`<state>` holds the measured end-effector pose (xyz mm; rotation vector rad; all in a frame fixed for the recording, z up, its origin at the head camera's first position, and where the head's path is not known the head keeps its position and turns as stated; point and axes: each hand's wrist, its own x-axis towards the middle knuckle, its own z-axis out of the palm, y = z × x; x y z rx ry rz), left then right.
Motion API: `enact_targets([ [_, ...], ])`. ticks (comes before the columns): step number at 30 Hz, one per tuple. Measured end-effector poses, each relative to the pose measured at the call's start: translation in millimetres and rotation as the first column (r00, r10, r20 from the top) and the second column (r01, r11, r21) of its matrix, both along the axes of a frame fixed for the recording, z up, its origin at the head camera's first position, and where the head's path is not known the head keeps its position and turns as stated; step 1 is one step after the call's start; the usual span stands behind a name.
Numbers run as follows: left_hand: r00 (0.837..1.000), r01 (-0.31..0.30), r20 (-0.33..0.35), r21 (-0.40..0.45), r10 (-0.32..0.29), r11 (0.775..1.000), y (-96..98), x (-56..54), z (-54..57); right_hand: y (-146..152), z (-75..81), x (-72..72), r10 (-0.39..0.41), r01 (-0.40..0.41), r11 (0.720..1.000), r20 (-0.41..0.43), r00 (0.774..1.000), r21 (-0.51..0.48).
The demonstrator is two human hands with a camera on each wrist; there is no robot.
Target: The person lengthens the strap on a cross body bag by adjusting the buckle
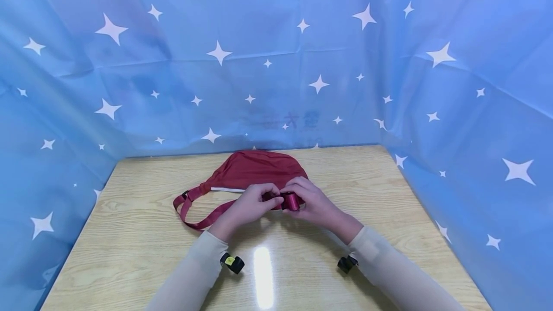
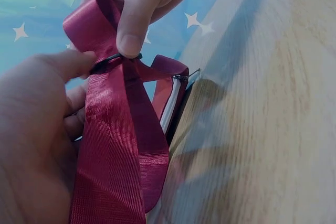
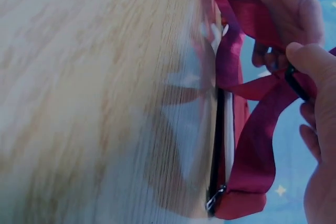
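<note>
A dark red waist bag [image 1: 263, 169] lies at the back of the wooden table, its webbing strap [image 1: 217, 213] curving round to the left and front. My left hand [image 1: 255, 202] pinches the strap close to a black slider buckle [image 2: 109, 62]. Opposite it, my right hand [image 1: 314, 204] grips the buckle, thumb pressed on its bar. Above the buckle, the webbing bends into a raised loop [image 2: 86, 27]. Strap webbing hangs down in front of my left palm in the left wrist view.
A metal zipper pull [image 3: 214, 201] shows at the bag's end, beside a white edge strip. Another black adjuster [image 1: 186, 196] is on the strap's left bend. Blue star-patterned cloth [image 1: 268, 61] hangs behind and along both sides of the table [image 1: 302, 268].
</note>
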<state>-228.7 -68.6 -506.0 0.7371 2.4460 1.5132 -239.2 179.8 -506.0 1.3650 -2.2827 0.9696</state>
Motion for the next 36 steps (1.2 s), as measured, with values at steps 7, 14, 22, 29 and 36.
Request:
enact_targets([
  [7,0.997,-0.002,0.072,0.064,-0.002,0.998,-0.3,-0.6,-6.1,-3,-1.3,0.4,-0.008,0.008,1.000,0.001,1.000,0.001],
  [14,0.997,-0.006,0.081,0.068,0.001,0.998,-4.3,0.1,-6.3,2,-6.2,1.5,-0.041,0.042,0.999,0.044,0.998,-0.024],
  [22,0.999,-0.003,-0.039,0.019,0.004,1.000,-2.1,5.2,-3.2,5,-5.3,1.1,-0.080,0.080,0.997,0.034,0.996,0.004],
  [29,0.987,-0.034,-0.161,-0.060,0.023,0.998,0.2,8.7,-1.3,7,-4.1,2.4,-0.090,0.090,0.996,0.089,0.992,0.005],
  [36,0.976,-0.101,-0.202,-0.082,0.083,0.991,0.5,10.4,-2.9,11,4.4,2.7,-0.059,0.049,0.997,0.184,0.981,0.058],
])
